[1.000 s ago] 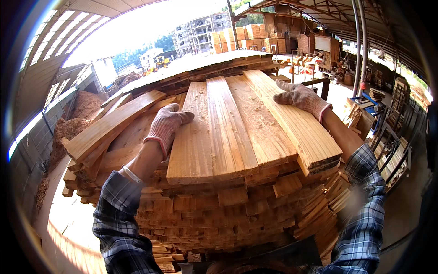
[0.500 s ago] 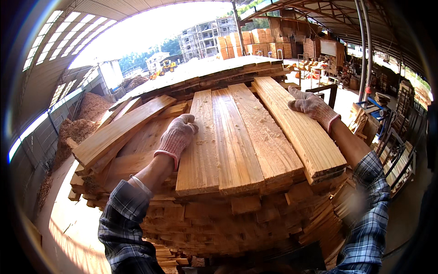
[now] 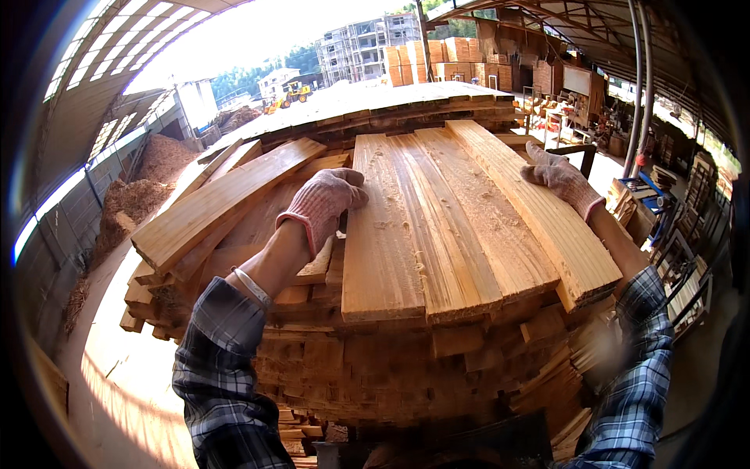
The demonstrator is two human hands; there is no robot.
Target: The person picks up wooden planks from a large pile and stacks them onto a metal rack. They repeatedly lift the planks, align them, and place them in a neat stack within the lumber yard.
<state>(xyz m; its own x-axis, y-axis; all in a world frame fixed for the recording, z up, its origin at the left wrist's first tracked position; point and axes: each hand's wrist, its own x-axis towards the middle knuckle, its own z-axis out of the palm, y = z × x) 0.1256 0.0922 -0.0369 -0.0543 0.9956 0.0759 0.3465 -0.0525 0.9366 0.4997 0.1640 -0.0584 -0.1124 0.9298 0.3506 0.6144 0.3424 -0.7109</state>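
Four pale planks lie side by side on a large stack of timber. My left hand, in a knitted work glove, has its fingers curled over the left edge of the leftmost plank. Sawdust and shavings dot the middle planks. At the far right of the row, my gloved right hand bears on the outer edge of the rightmost plank, thumb toward its top and the other fingers partly hidden along its side. That plank sits a little higher than its neighbour.
Left of the row, a loose plank lies aslant over other boards. Behind stands another timber stack. A sawdust heap rests by the left wall. Metal posts and racks stand on the right.
The planks have shifted to the right, the left ones most, and the gap beside the rightmost plank has narrowed. Both hands have moved right with them. More boards below show by my left wrist.
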